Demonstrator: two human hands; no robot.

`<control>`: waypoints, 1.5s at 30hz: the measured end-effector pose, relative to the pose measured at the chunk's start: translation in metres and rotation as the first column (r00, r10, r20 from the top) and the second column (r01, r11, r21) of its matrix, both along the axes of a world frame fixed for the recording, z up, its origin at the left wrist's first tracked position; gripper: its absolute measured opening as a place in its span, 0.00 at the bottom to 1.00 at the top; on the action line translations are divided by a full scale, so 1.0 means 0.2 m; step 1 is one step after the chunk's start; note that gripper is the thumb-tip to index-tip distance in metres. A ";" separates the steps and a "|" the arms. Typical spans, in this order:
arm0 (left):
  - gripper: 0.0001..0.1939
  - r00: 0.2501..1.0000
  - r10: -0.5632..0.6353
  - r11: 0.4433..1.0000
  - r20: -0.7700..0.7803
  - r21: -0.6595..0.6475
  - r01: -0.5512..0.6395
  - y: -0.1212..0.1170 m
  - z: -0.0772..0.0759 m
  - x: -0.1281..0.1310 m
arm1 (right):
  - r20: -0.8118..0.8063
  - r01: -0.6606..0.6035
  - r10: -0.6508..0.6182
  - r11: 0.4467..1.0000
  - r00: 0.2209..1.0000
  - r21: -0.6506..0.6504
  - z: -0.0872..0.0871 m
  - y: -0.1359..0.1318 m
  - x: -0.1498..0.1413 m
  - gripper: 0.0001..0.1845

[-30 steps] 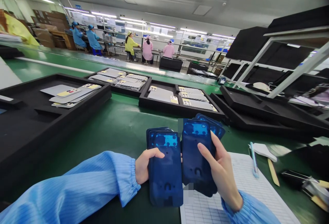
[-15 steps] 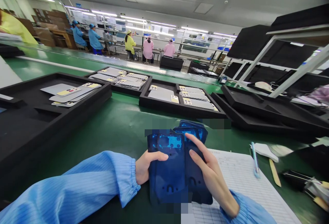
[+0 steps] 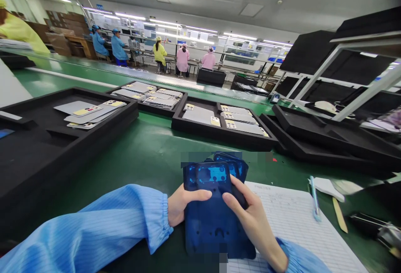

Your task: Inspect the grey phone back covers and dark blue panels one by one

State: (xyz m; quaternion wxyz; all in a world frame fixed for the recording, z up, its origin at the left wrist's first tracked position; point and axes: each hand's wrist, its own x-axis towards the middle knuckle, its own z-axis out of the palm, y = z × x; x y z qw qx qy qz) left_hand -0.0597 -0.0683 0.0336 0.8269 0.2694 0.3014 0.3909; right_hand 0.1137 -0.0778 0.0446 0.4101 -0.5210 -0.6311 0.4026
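Both my hands hold one stack of dark blue phone back covers point(image 3: 213, 218) upright above the green bench. My left hand point(image 3: 181, 202) grips the stack's left edge, thumb laid across the front cover. My right hand point(image 3: 252, 223) closes on the right side, fingers pressed on the front and thumb behind. The covers at the back fan out slightly to the upper right. Both arms wear light blue sleeves.
A lined paper sheet point(image 3: 291, 223) lies under my right wrist, with a pen point(image 3: 315, 200) and a flat stick point(image 3: 340, 216) to its right. Black foam trays point(image 3: 224, 133) holding grey covers line the bench beyond; another black tray point(image 3: 28, 143) sits left. Several workers sit far behind.
The two separate stacks of blue covers, one in each hand, have been brought together into a single stack. My right hand slid left and down onto it.
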 end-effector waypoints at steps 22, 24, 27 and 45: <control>0.04 0.994 0.104 0.957 -0.031 -0.268 -0.109 0.02 -0.01 -0.01 | -0.073 0.212 -0.208 0.976 0.976 0.058 0.05 0.03 0.05 0.29; 0.08 0.996 0.087 0.968 0.012 -0.238 -0.082 0.02 0.00 0.00 | -0.116 0.254 -0.246 0.965 0.962 0.061 0.06 0.04 0.05 0.30; 0.18 0.994 0.034 0.986 0.104 -0.165 -0.016 0.02 0.02 0.00 | -0.155 0.260 -0.247 0.963 0.957 0.073 0.08 0.04 0.05 0.31; 0.17 0.998 0.045 0.999 0.045 -0.006 -0.045 0.00 0.03 0.01 | 0.012 0.055 -0.057 0.987 0.998 0.152 0.05 0.05 0.05 0.24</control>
